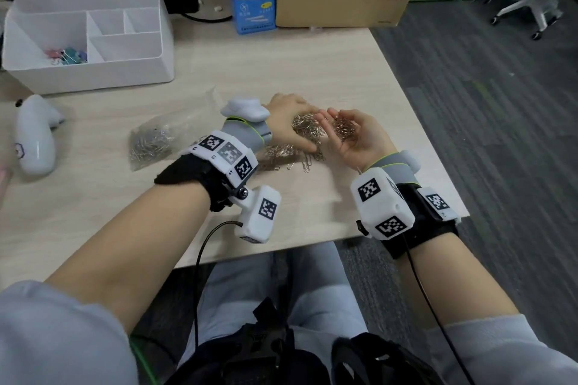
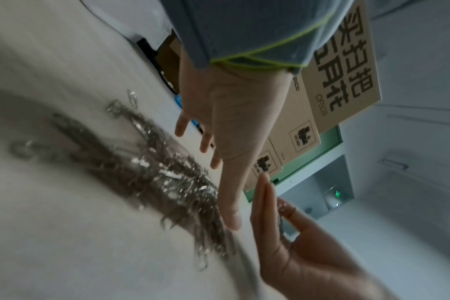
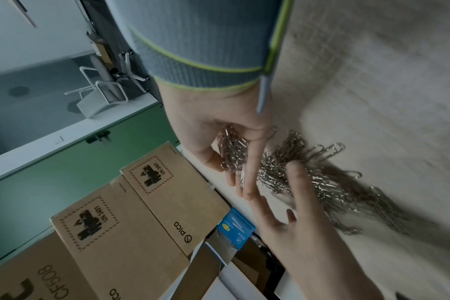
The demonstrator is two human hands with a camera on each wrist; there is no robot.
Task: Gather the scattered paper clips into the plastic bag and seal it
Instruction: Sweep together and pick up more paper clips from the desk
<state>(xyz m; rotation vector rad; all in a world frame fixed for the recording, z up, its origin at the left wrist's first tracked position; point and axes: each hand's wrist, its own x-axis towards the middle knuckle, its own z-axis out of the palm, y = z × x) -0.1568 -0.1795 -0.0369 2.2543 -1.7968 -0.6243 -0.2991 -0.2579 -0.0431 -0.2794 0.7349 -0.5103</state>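
Silver wire paper clips lie heaped under your left hand, fingers spread. Your right hand cups a clump just right. The clear plastic bag lies left, nearer your left hand.

The head view is bright with soft, even light, and straight lines bend at its edges. Both wrist views are dimmer. In the left wrist view the paper clips are blurred, with small glints; its corner at 7 o'clock looks smeared.
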